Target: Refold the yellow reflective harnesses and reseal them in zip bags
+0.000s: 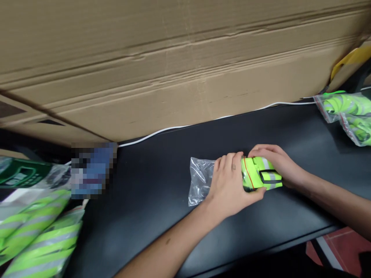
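Note:
A folded neon-yellow reflective vest (266,174) with grey stripes and black trim lies partly inside a clear zip bag (199,179) with a red seal line. My left hand (228,183) is closed over the mouth half of the bag, its thumb along the near edge and its fingers on the far side. At the vest's right end, my right hand (274,160) grips the bundle, with some fingers hidden behind it. The bag's flat, transparent end sticks out to the left of my left hand on the black table (139,216).
Cardboard boxes (174,88) form a wall behind the table, with a white cable (171,127) along their base. Bagged neon vests (43,247) are piled at the left. More bagged vests (348,104) lie at the far right.

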`<state>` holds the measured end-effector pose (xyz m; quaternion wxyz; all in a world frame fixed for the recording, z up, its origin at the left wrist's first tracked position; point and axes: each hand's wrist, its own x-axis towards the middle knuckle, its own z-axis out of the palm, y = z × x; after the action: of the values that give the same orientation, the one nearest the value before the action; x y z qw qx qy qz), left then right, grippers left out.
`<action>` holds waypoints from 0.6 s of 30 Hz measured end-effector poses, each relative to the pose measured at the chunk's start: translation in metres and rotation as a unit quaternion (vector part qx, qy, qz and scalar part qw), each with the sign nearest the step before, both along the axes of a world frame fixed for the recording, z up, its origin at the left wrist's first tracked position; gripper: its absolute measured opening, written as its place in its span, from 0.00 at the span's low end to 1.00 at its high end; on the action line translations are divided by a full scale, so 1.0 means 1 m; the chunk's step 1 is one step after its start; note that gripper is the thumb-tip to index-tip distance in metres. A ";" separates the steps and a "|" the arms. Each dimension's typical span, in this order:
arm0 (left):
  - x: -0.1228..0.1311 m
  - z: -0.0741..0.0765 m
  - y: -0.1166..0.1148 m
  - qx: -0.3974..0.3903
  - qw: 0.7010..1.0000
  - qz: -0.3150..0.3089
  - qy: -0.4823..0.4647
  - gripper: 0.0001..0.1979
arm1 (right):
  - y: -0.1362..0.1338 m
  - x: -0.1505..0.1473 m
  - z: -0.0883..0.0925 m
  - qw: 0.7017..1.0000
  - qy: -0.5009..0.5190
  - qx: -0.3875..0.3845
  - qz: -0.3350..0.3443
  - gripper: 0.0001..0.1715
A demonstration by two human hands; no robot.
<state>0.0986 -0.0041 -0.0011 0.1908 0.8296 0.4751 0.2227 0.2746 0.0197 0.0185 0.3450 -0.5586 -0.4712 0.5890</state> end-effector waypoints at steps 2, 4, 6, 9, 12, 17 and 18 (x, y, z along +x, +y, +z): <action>-0.001 0.001 0.001 0.000 1.000 0.000 -0.003 0.39 | -0.012 0.005 0.000 0.999 0.019 0.034 0.022 0.20; -0.002 0.000 0.002 -0.003 1.000 -0.002 -0.010 0.38 | -0.024 0.010 -0.001 0.996 0.024 0.068 0.055 0.21; -0.002 -0.001 0.003 -0.006 1.000 -0.005 -0.015 0.37 | -0.035 0.014 -0.004 0.993 -0.002 0.094 0.074 0.21; -0.005 -0.003 0.003 -0.007 1.000 -0.015 -0.014 0.40 | -0.042 0.015 -0.012 0.989 -0.047 0.115 0.080 0.19; -0.010 -0.002 0.003 -0.009 0.998 -0.054 0.016 0.53 | -0.038 0.012 -0.018 0.989 -0.058 0.119 0.069 0.18; -0.013 0.004 0.005 0.025 0.996 -0.071 0.052 0.54 | -0.029 -0.001 -0.016 0.989 -0.060 0.124 0.058 0.17; -0.012 0.005 0.006 0.038 0.996 -0.062 0.057 0.53 | -0.028 -0.005 -0.015 0.989 -0.061 0.131 0.043 0.17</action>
<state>0.0863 0.0017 0.0039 0.1455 0.8755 0.4239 0.1806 0.2694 -0.0085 0.0039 0.3603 -0.5224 -0.5882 0.5012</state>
